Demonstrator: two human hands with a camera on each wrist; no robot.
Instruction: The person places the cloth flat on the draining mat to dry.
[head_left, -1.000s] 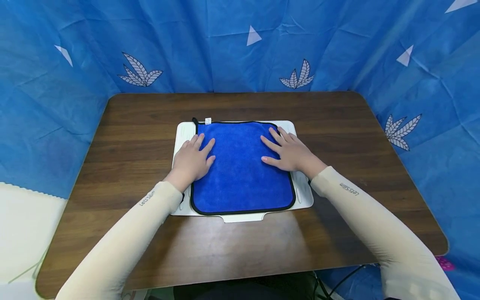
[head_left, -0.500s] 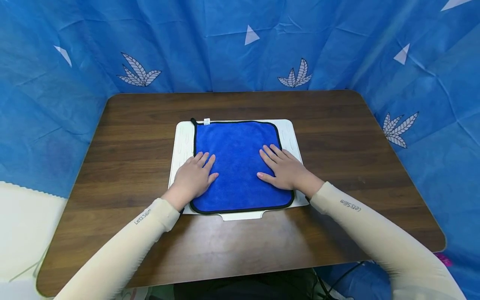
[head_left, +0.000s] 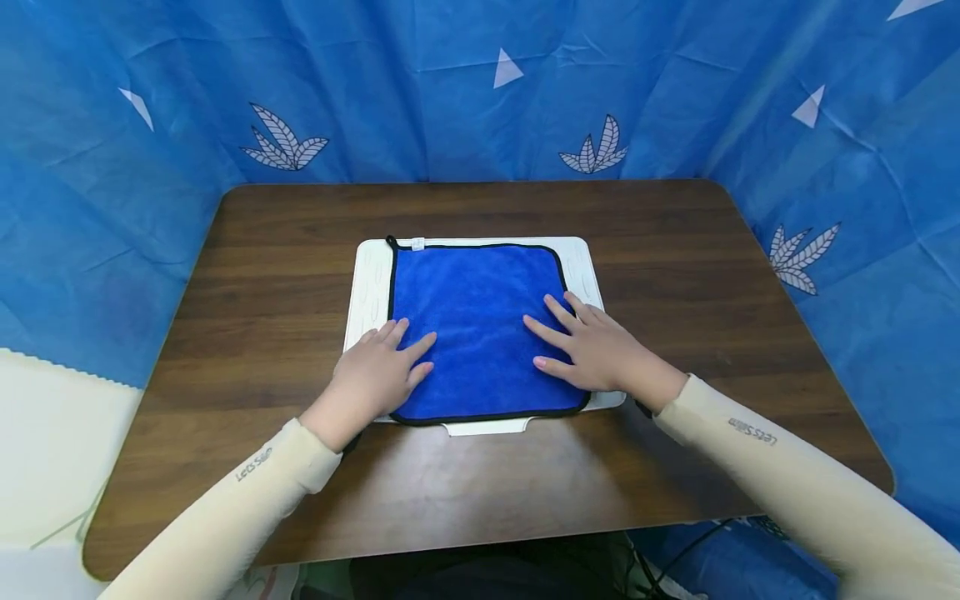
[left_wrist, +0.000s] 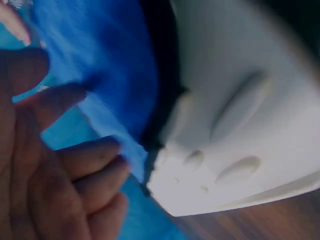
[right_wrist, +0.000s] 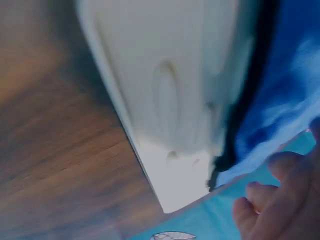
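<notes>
A blue towel (head_left: pixel 480 333) with black edging and a small white tag (head_left: pixel 417 243) lies spread over a white board (head_left: pixel 369 287), which shows raised oval bumps in the wrist views. My left hand (head_left: pixel 372 372) is over the towel's left edge, fingers spread. My right hand (head_left: pixel 600 350) is over its right edge, also with spread fingers. In the left wrist view the left hand (left_wrist: pixel 60 165) is beside the blue cloth. Part of the right hand (right_wrist: pixel 285 200) shows in the right wrist view. Whether the fingertips press the towel or hover just above it is hard to tell.
A dark brown wooden table (head_left: pixel 285 250) carries the board. Blue curtains (head_left: pixel 465 92) with leaf prints stand around its back and sides. Black cables (head_left: pixel 690 554) hang below the table's front right edge.
Both hands have slid toward the near edge of the table, from the towel's upper part to its middle and lower part. The towel and board stay in nearly the same place.
</notes>
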